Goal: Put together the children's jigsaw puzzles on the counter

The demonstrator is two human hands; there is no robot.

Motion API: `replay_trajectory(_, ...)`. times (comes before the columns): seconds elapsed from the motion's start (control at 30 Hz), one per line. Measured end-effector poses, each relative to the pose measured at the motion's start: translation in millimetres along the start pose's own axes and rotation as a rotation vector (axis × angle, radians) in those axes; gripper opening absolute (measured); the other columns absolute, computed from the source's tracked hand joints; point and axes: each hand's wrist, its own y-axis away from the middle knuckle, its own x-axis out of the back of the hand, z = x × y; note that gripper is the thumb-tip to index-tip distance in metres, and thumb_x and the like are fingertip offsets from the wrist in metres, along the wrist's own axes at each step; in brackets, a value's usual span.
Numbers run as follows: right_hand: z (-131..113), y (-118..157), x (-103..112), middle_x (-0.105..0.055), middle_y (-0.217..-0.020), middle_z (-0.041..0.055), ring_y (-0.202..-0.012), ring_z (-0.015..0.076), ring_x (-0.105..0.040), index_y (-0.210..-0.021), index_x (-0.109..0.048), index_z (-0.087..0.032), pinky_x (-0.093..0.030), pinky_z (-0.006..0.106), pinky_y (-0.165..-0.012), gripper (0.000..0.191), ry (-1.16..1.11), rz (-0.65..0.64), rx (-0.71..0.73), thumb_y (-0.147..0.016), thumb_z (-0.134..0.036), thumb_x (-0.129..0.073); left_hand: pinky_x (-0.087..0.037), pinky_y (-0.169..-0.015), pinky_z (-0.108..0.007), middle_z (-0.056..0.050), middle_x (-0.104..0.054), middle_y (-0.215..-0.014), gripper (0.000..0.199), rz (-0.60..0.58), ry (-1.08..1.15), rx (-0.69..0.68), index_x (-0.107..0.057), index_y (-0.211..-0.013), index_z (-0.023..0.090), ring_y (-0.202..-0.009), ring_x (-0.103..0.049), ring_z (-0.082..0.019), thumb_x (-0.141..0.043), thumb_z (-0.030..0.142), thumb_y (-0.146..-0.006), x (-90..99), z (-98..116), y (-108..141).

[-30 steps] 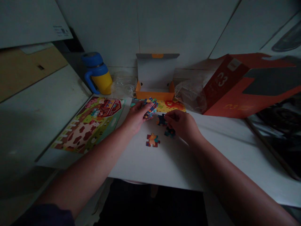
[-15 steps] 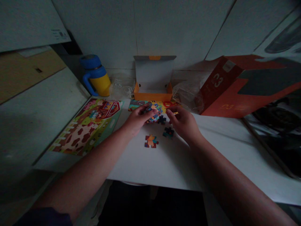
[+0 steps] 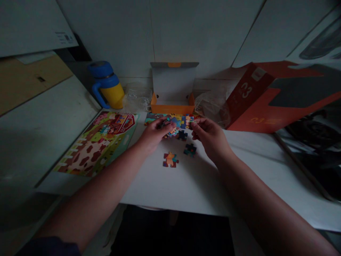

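Observation:
My left hand [image 3: 156,134] is closed around a stack of colourful puzzle pieces [image 3: 173,125], its thumb lying on top. To the right of the stack, my right hand [image 3: 209,133] pinches a single puzzle piece [image 3: 189,120] between thumb and fingers. Two dark puzzle pieces lie on the white table below the hands, one [image 3: 182,135] near the stack and another [image 3: 190,149] a little closer to me. Nearer still is a puzzle piece with an orange figure [image 3: 170,159]. Behind my hands, a colourful printed sheet [image 3: 157,116] is partly covered.
A farm picture sheet [image 3: 98,145] lies at the left. Behind it stands a blue and yellow mug [image 3: 108,85]. An orange-edged box [image 3: 173,108] is open at the back, with clear plastic wrap [image 3: 137,99] beside it. A large red box [image 3: 266,99] stands on the right.
My right hand now shows a puzzle piece held up at its fingertips, beside the stack. The top of the stack in my left hand looks different. The pieces on the table stay put.

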Motion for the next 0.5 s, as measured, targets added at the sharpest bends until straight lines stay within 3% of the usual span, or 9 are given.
replay_trajectory(0.1, 2.8, 0.8, 1.4, -0.067, -0.076, -0.0002, -0.058, 0.0127, -0.057, -0.095, -0.064, -0.021, -0.047, 0.025, -0.051, 0.038, 0.063, -0.026, -0.077, -0.082, -0.054, -0.08, -0.057, -0.069, -0.028, -0.003, -0.073, -0.103, 0.048, 0.061, 0.065, -0.028, -0.071, -0.099, 0.022, -0.089, -0.069, -0.017, -0.097, 0.043, -0.064, 2.5, 5.1, -3.1)
replay_trajectory(0.23, 7.0, 7.8, -4.6, -0.073, -0.078, 0.0019, -0.053, 0.0139, -0.06, -0.099, -0.067, -0.021, -0.043, 0.026, -0.047, 0.027, 0.355, -0.128, -0.118, -0.089, -0.045, -0.074, -0.06, -0.071, -0.032, -0.001, -0.073, -0.098, 0.046, 0.04, 0.118, -0.043, -0.069, -0.096, 0.023, -0.084, -0.068, -0.016, -0.096, 0.045, -0.066, 5.8, 7.5, -6.4)
replay_trajectory(0.37, 8.5, 16.1, -15.5, -0.076, -0.079, 0.0017, -0.055, 0.0144, -0.064, -0.102, -0.069, -0.022, -0.043, 0.026, -0.052, 0.021, 0.604, -0.245, -0.067, -0.091, -0.039, -0.073, -0.06, -0.071, -0.032, 0.0, -0.072, -0.094, 0.045, 0.03, 0.145, -0.041, -0.067, -0.092, 0.022, -0.083, -0.068, -0.016, -0.095, 0.047, -0.067, 3.4, 7.7, -4.4)
replay_trajectory(0.5, 4.4, 21.4, -20.3, -0.078, -0.082, 0.0029, -0.066, 0.0165, -0.067, -0.097, -0.073, -0.022, -0.041, 0.027, -0.059, 0.016, 0.794, -0.244, 0.056, -0.093, -0.037, -0.072, -0.058, -0.07, -0.029, 0.001, -0.072, -0.092, 0.048, 0.02, 0.152, -0.055, -0.065, -0.091, 0.022, -0.081, -0.067, -0.015, -0.096, 0.049, -0.066, 0.1, 8.2, -1.9)
